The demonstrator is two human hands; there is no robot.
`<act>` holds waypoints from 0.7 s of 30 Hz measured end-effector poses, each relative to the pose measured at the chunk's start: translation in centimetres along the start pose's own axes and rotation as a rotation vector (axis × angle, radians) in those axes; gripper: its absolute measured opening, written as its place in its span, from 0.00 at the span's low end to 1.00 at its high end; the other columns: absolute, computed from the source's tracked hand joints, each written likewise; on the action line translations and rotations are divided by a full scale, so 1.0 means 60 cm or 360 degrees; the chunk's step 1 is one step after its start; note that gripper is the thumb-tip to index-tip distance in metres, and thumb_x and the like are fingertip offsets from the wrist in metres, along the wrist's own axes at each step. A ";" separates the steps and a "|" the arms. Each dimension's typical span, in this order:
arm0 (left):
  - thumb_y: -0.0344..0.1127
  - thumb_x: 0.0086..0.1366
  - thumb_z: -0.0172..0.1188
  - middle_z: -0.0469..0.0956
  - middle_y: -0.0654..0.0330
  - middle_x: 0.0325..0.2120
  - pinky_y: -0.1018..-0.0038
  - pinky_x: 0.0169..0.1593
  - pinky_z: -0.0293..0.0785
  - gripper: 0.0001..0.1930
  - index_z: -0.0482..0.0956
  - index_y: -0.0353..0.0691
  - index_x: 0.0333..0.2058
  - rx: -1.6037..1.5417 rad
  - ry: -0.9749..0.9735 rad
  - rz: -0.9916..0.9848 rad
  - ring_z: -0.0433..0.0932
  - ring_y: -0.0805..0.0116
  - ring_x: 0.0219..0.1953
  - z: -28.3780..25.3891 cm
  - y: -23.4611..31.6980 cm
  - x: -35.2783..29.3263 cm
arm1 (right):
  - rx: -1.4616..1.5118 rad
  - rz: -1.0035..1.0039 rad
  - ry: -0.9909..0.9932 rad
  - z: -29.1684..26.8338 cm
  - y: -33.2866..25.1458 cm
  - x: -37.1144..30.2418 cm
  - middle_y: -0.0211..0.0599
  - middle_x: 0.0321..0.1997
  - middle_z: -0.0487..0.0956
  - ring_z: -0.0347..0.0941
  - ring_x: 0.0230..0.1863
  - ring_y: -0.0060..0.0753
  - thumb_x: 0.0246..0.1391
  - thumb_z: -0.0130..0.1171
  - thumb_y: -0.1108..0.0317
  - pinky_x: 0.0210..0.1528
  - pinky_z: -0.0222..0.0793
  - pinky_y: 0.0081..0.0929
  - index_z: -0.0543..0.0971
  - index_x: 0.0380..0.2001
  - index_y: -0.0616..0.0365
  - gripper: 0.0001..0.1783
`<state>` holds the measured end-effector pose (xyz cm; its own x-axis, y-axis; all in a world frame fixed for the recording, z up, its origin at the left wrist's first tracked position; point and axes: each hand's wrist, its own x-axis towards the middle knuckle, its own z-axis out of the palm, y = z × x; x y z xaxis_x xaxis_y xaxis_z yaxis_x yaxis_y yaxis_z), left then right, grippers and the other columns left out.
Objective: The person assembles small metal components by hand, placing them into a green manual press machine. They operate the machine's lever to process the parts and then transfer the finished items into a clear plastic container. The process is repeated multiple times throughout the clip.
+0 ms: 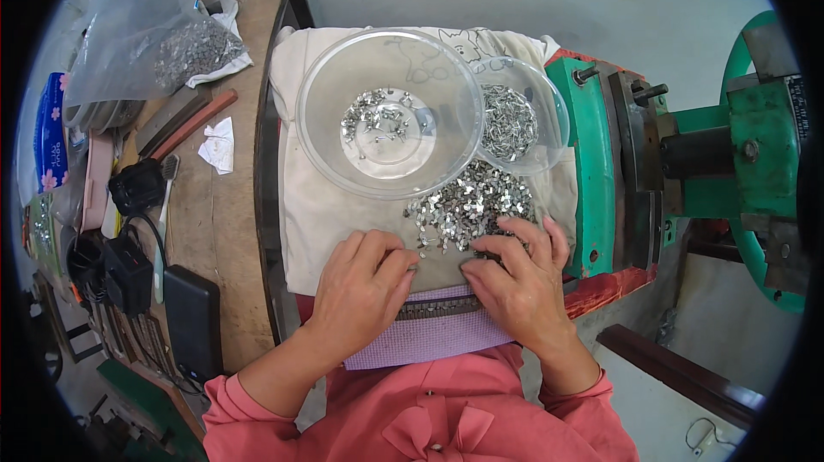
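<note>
A loose pile of small shiny metal pieces (470, 205) lies on a pale cloth (318, 205) in front of me. My left hand (362, 282) rests at the pile's near left, its thumb and forefinger pressed together; whatever is in them is too small to name. At the pile's near right edge, my right hand (522, 277) is bent with thumb and forefinger close together, their tips partly hidden. Between and below the hands runs a dark slotted metal strip (438, 308) on a purple mat (429, 338).
Beyond the pile stand a large clear tub (313, 149) with some metal parts and a smaller clear bowl (554, 119) of thin metal pins. A green machine (592, 170) borders the right. Tools, a black box (192, 320) and plastic bags (129, 42) crowd the wooden table (219, 230).
</note>
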<state>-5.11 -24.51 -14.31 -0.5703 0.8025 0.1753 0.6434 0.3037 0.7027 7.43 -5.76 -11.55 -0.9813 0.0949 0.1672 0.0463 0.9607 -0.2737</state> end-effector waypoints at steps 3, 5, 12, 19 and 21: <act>0.25 0.52 0.69 0.74 0.57 0.35 0.63 0.39 0.70 0.11 0.80 0.39 0.35 0.0008 -0.0001 0.0010 0.73 0.55 0.36 -0.001 0.000 0.000 | 0.0108 0.0067 -0.0009 -0.006 0.009 -0.009 0.23 0.46 0.78 0.68 0.60 0.39 0.42 0.73 0.67 0.68 0.49 0.53 0.84 0.30 0.45 0.09; 0.25 0.51 0.69 0.74 0.57 0.35 0.63 0.39 0.70 0.10 0.80 0.39 0.34 0.0008 0.0004 0.0012 0.73 0.55 0.36 0.000 0.000 0.000 | 0.0111 0.0114 0.0007 -0.014 0.014 -0.012 0.23 0.45 0.79 0.68 0.59 0.39 0.42 0.73 0.67 0.68 0.49 0.54 0.85 0.30 0.45 0.10; 0.25 0.51 0.69 0.74 0.57 0.35 0.63 0.39 0.70 0.11 0.80 0.39 0.34 0.0001 0.0018 0.0008 0.73 0.54 0.36 0.001 0.000 0.001 | 0.0182 0.0163 0.0076 -0.003 0.012 -0.019 0.24 0.46 0.78 0.68 0.59 0.40 0.42 0.73 0.67 0.67 0.52 0.55 0.84 0.30 0.46 0.09; 0.25 0.52 0.69 0.75 0.57 0.35 0.62 0.39 0.70 0.11 0.80 0.40 0.35 0.0008 0.0020 -0.0010 0.73 0.54 0.36 0.001 0.000 0.003 | 0.0209 0.0068 0.0025 0.008 0.005 -0.007 0.27 0.47 0.78 0.68 0.59 0.42 0.43 0.72 0.68 0.66 0.53 0.54 0.83 0.30 0.47 0.09; 0.26 0.52 0.69 0.75 0.58 0.34 0.63 0.39 0.70 0.11 0.80 0.40 0.35 0.0018 0.0014 -0.0011 0.73 0.54 0.36 0.002 0.000 0.005 | 0.0214 0.0051 0.0036 0.014 0.009 -0.002 0.27 0.47 0.77 0.68 0.59 0.42 0.43 0.72 0.68 0.66 0.53 0.54 0.83 0.31 0.48 0.09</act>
<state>-5.22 -24.20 -14.34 -0.5789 0.7961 0.1765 0.6453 0.3149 0.6960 7.41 -5.50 -12.53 -0.9752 0.1325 0.1770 0.0509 0.9135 -0.4038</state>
